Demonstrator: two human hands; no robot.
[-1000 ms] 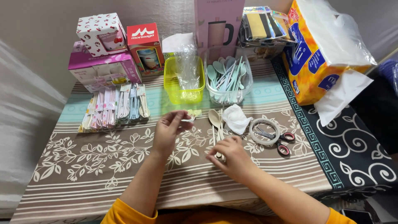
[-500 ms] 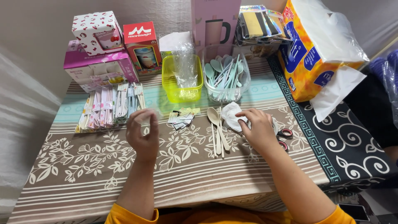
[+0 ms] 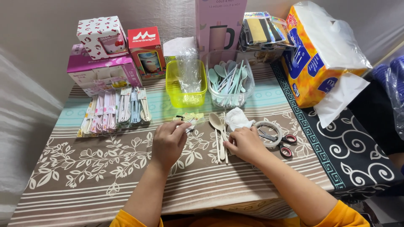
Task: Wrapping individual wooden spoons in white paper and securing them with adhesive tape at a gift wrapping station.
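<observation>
At the far left, a row of wrapped cutlery packs is lying flat on the tablecloth, below the pink box. Your left hand is reaching forward with the wrist straight and the back of the hand up. Its fingers are curling and pinching a small yellow paper slip, just in front of the yellow tub. Next, a beige spoon and 2 thin sticks are lying side by side between your hands. Your right hand is resting palm down, fingers bent, with its fingertips pressing on the spoon's handle; it is not closing around it. A white tissue is sitting just behind this hand. The tape roll and red-handled scissors are lying just to its right.
</observation>
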